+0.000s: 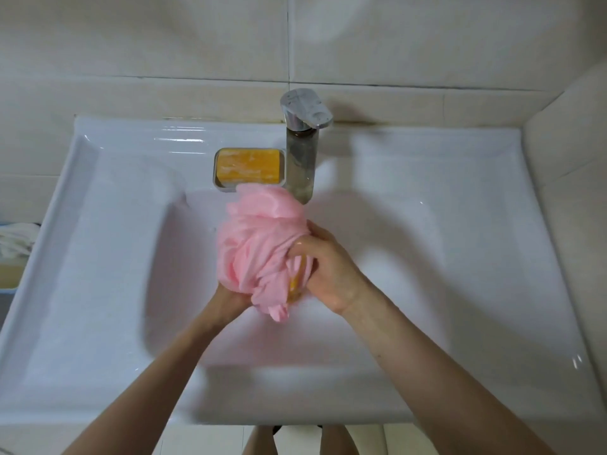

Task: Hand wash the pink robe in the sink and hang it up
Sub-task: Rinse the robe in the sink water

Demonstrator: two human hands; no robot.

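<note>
The pink robe (259, 238) is bunched into a wet bundle above the basin of the white sink (108, 244). My left hand (230, 302) holds the bundle from below, mostly hidden by the cloth. My right hand (328, 270) grips an orange bar of soap (294, 284) and presses it against the robe's right side; only a sliver of the bar shows between fingers and fabric. A chrome faucet (303, 139) stands just behind the bundle, and I cannot tell whether water runs.
A second orange soap bar (248, 165) lies in a grey soap dish (219, 185) behind the robe, left of the faucet. Pale cloths in a basket (13, 244) sit off the sink's left edge. Tiled walls close in behind and at right.
</note>
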